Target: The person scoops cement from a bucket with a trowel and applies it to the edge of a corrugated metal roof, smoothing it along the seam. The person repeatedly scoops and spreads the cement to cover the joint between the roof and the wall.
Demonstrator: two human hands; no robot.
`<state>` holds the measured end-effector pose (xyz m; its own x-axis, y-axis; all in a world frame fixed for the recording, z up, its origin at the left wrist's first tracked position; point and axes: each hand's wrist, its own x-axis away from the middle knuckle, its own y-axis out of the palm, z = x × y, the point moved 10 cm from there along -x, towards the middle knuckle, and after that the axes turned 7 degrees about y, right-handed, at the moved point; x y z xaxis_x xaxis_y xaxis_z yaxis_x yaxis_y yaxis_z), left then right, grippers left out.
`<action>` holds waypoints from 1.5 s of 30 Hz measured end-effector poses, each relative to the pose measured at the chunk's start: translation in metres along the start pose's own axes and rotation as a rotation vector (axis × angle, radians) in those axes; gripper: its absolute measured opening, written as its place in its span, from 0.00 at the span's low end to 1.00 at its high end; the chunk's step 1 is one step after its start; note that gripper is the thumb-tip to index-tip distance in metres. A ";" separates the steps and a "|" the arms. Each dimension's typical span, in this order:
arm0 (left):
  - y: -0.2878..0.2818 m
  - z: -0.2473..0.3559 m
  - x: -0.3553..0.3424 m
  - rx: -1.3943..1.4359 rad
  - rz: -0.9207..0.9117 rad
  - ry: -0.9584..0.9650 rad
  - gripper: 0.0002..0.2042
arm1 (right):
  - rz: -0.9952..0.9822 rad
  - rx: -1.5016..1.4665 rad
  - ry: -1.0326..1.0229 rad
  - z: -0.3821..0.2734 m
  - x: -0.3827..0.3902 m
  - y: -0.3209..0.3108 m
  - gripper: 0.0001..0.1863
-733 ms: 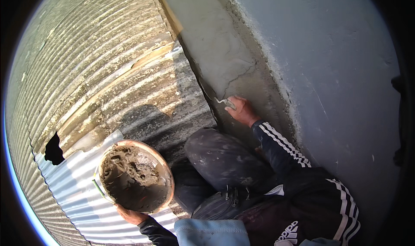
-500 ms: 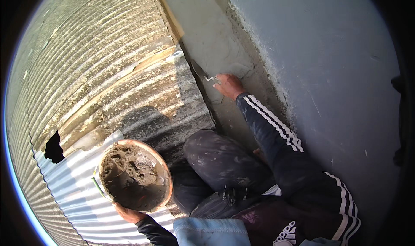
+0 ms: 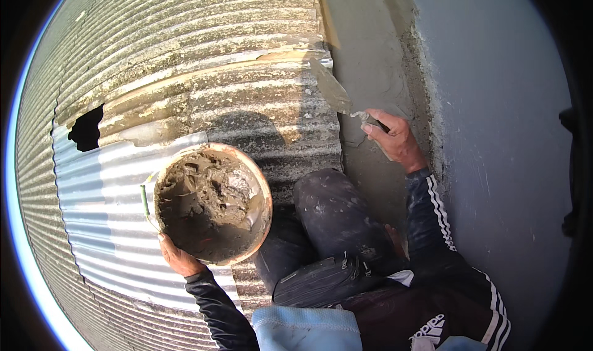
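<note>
Trowel (image 3: 332,90) and right hand (image 3: 398,142) meet at the handle, the fingers curled tightly about it with the thumb laid along it. From where I stand, the blade reaches out beyond the thumb, up and to the left of the fist, joined by a bent shank. It slants above the meeting edge of the corrugated sheets (image 3: 133,193) and the grey cement strip (image 3: 370,42); whether it touches either, I can't tell. Most of the handle is lost inside the fist, just a dark piece showing, and the blade's underside is turned away from me.

Over on the other side, the left hand (image 3: 180,258) is set against the lower left of a round bucket (image 3: 270,196). How far its fingers wrap the wall I can't make out, since the bucket covers them. Inside sits lumpy mortar (image 3: 216,193), its lower part too shaded to read. The sleeve of that arm runs off the bottom edge.
</note>
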<state>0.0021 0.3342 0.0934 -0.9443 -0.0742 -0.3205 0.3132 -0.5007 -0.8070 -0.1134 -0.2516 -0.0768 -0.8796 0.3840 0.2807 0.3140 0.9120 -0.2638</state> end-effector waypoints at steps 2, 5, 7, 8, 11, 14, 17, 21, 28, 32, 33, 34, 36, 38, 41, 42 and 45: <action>0.016 -0.017 0.008 0.782 0.052 -0.220 0.24 | -0.089 -0.007 -0.276 -0.099 0.008 0.019 0.21; 0.004 -0.032 0.009 0.725 0.208 -0.228 0.18 | -0.510 0.099 -0.110 -0.180 0.042 0.092 0.19; 0.009 -0.043 0.010 0.778 0.260 -0.287 0.19 | -0.733 0.122 -0.113 -0.216 0.074 0.153 0.14; 0.012 -0.044 0.009 0.829 0.214 -0.289 0.19 | -0.883 0.124 -0.057 -0.221 0.090 0.182 0.13; 0.016 -0.038 0.009 0.932 0.212 -0.262 0.18 | -1.097 0.057 0.223 -0.210 0.122 0.253 0.17; 0.015 -0.035 0.009 0.949 0.260 -0.305 0.18 | -1.071 0.121 0.253 -0.197 0.116 0.294 0.20; 0.004 -0.028 0.007 0.729 0.243 -0.248 0.19 | -0.977 0.261 0.177 -0.189 0.093 0.320 0.22; 0.005 -0.027 0.008 0.730 0.240 -0.249 0.21 | -1.026 0.242 0.047 -0.196 0.094 0.350 0.21; 0.005 -0.026 0.007 0.741 0.219 -0.228 0.21 | -1.015 0.005 0.275 -0.198 0.115 0.339 0.18; 0.009 -0.025 0.007 0.810 0.209 -0.209 0.21 | -1.089 -0.121 0.192 -0.197 0.117 0.314 0.19; 0.012 -0.028 0.006 0.830 0.200 -0.237 0.21 | -1.085 -0.189 0.174 -0.194 0.115 0.307 0.20; 0.013 -0.027 0.008 0.855 0.231 -0.235 0.22 | -1.052 -0.219 0.186 -0.186 0.109 0.300 0.22; 0.011 -0.033 0.008 0.683 0.150 -0.291 0.23 | -1.073 -0.396 0.202 -0.176 0.101 0.284 0.25; 0.015 -0.024 0.005 0.772 0.106 -0.231 0.24 | -1.051 -0.578 0.088 -0.171 0.088 0.252 0.24; 0.036 -0.020 0.013 1.071 -0.003 -0.364 0.28 | -0.811 -0.553 -0.002 -0.137 0.054 0.184 0.24; 0.036 -0.011 0.011 1.116 -0.055 -0.305 0.29 | -0.700 -0.449 -0.049 -0.123 0.042 0.161 0.25; 0.033 -0.016 0.008 0.946 -0.059 -0.277 0.31 | -0.286 -0.334 -0.025 -0.063 0.010 0.076 0.27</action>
<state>0.0061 0.3313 0.0563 -0.9839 -0.1657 -0.0672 0.1692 -0.9843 -0.0504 -0.0757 -0.1699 -0.0358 -0.9550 0.1095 0.2755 0.1513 0.9792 0.1350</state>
